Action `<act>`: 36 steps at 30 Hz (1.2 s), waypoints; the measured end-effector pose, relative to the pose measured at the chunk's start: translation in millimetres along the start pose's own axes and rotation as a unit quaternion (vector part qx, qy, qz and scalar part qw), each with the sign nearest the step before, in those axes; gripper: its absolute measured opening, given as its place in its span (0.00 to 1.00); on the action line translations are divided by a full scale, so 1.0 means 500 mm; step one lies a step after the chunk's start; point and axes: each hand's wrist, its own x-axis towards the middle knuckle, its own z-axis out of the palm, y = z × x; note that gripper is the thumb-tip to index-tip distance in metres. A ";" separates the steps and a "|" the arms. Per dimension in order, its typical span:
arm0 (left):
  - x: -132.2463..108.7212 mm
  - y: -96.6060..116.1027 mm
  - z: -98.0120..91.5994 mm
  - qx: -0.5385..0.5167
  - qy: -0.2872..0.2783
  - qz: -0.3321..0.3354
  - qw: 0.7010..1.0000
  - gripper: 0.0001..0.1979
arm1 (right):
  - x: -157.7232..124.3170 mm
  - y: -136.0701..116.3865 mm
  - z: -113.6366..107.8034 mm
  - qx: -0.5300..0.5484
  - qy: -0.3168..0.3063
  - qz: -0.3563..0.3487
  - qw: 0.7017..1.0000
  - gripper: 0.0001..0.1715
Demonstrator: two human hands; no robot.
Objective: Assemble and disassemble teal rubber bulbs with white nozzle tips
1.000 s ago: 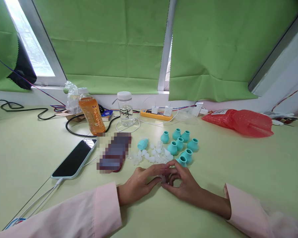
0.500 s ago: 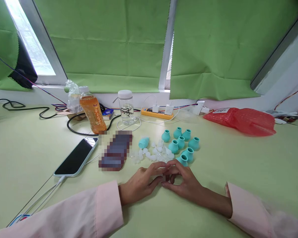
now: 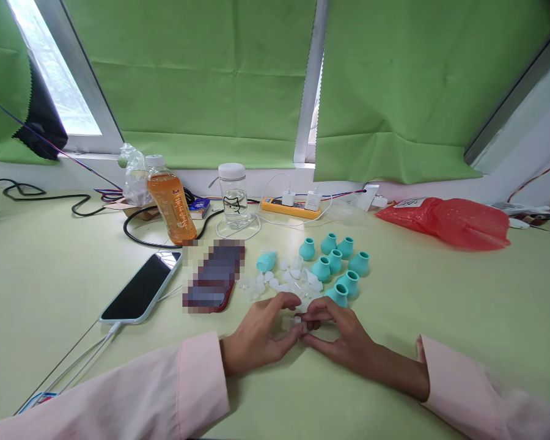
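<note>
Close together at the front middle of the table are my left hand [image 3: 264, 333] and my right hand [image 3: 346, 335]. Between them is a small translucent white plastic piece [image 3: 295, 322], gripped at the fingertips of both hands. My left index finger arches above it, while the left thumb touches its near side. The right fingers and thumb pinch it from the other side and hide part of it. Just beyond the hands lies a pile of small clear and white plastic pieces [image 3: 286, 280]. Several turquoise rubber bulbs [image 3: 321, 269] stand right of the pile; another turquoise bulb [image 3: 266, 261] lies on its side.
A white-cased phone [image 3: 141, 288] with cables and a dark red, pixelated phone [image 3: 215, 278] lie to the left. Behind stand an orange drink bottle [image 3: 172, 205], a clear lidded cup [image 3: 234, 198] and a yellow power strip [image 3: 288, 209]. A red plastic bag [image 3: 444, 223] lies back right.
My left index finger has lifted away from the right fingers, opening a gap that shows the translucent piece. The view has shifted slightly; things on the table have stayed put.
</note>
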 end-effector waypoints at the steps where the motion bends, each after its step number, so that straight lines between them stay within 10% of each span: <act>1: 0.002 -0.001 0.000 0.013 0.010 0.015 1.000 0.10 | 0.000 -0.001 0.000 -0.005 0.003 0.002 1.000 0.15; 36: 0.013 -0.002 -0.005 0.080 -0.038 0.006 0.996 0.07 | 0.008 0.000 -0.003 -0.078 0.015 -0.073 0.994 0.09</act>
